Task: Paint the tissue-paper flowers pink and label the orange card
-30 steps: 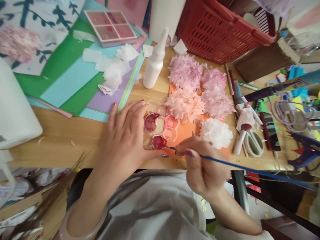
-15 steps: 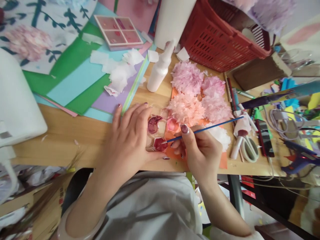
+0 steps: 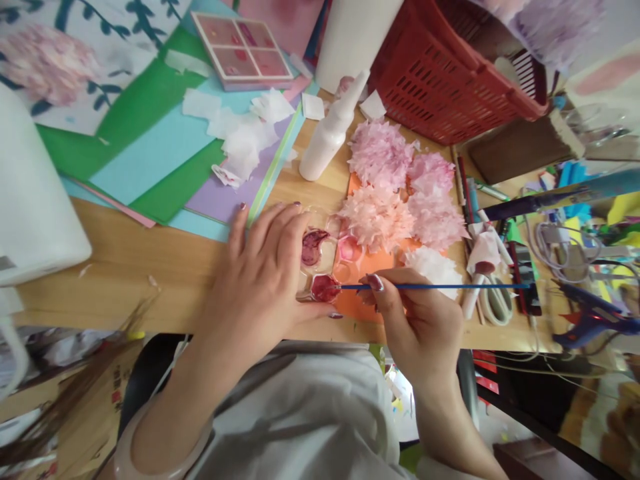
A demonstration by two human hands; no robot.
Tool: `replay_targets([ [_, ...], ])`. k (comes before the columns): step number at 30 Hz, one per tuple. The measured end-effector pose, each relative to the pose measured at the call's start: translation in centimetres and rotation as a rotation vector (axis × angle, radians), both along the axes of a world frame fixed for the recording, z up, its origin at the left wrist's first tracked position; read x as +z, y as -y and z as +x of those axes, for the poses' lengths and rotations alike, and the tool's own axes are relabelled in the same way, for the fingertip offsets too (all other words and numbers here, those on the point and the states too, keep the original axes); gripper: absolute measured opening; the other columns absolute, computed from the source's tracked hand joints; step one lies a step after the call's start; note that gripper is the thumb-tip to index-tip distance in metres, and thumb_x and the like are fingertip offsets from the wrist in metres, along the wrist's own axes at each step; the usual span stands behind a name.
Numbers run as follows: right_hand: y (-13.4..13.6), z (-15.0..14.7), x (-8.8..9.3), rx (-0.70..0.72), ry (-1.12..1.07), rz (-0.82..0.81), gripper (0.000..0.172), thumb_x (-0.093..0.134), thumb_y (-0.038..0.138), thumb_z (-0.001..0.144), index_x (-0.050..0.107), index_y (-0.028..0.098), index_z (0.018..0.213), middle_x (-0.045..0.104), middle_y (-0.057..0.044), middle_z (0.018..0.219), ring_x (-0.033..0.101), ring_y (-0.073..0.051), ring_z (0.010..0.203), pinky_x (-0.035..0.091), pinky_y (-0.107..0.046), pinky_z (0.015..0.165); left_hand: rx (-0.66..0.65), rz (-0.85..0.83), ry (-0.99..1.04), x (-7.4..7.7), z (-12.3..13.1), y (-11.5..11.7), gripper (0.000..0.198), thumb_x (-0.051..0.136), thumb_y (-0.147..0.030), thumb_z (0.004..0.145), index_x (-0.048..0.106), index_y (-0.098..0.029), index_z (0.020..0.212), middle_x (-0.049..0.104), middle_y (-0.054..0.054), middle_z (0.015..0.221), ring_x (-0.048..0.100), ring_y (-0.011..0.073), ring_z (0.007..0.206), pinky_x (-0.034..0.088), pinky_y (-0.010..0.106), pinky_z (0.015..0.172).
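Observation:
My right hand (image 3: 417, 313) pinches a thin blue paintbrush (image 3: 445, 287), held nearly level. Its tip dips into a well of dark red paint in a clear plastic paint palette (image 3: 320, 259). Another well holds dark maroon paint and one holds pink. My left hand (image 3: 263, 273) grips the palette's left side, fingers at the far edge and thumb along the near edge. Partly under the palette lies orange paper (image 3: 363, 308). Right behind it sit fluffy paper flowers, a peach one (image 3: 379, 217) and a mauve one (image 3: 381, 157) among them, and a white one (image 3: 434, 268) beside my right hand.
A white squeeze bottle (image 3: 325, 143) stands behind the palette. Coloured paper sheets (image 3: 145, 167), tissue scraps (image 3: 245, 143) and a pink four-pan box (image 3: 243, 50) lie left. A red basket (image 3: 425, 73) stands at the back; scissors (image 3: 499, 303) and a glue gun (image 3: 593, 310) are right.
The brush has swung from slanting up to the right to nearly level, its tip staying in the dark red well. My right hand has moved slightly right and down. The view has shifted slightly.

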State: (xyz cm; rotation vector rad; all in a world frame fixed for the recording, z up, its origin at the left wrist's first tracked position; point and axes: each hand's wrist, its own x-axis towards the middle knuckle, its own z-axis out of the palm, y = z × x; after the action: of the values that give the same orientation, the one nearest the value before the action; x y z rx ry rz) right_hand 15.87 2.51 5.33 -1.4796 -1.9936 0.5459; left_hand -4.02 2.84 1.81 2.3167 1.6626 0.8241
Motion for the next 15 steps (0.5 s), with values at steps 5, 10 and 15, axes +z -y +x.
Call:
replay_targets([
  [5,0.3,0.6,-0.2,0.040,0.036,0.056,0.010,0.062,0.017,0.093,0.064,0.021,0.085,0.067,0.003,0.072,0.061,-0.009,0.061,0.047,-0.022,0.058,0.001,-0.016,-0.006,0.1,0.0,0.0,0.081,0.074,-0.045,0.081,0.033,-0.008,0.140,0.051,0.021,0.145,0.043,0.0356,0.140,0.023,0.059,0.121],
  [10,1.1,1.2,-0.7,0.027,-0.011,0.061,0.012,0.062,0.012,0.092,0.066,0.023,0.089,0.069,0.003,0.078,0.063,-0.011,0.068,0.049,-0.024,0.063,-0.001,-0.017,-0.020,0.1,0.0,0.0,0.084,0.076,-0.046,0.080,0.032,-0.008,0.140,0.050,0.021,0.145,0.043,0.0354,0.139,0.024,0.059,0.120],
  [15,1.6,1.6,-0.9,0.051,-0.038,0.017,0.012,0.061,0.012,0.093,0.065,0.023,0.091,0.068,0.002,0.080,0.063,-0.011,0.073,0.049,-0.024,0.068,0.000,-0.015,-0.017,0.0,0.0,0.0,0.090,0.081,-0.046,0.074,0.033,-0.010,0.140,0.051,0.021,0.145,0.044,0.0359,0.139,0.024,0.059,0.120],
])
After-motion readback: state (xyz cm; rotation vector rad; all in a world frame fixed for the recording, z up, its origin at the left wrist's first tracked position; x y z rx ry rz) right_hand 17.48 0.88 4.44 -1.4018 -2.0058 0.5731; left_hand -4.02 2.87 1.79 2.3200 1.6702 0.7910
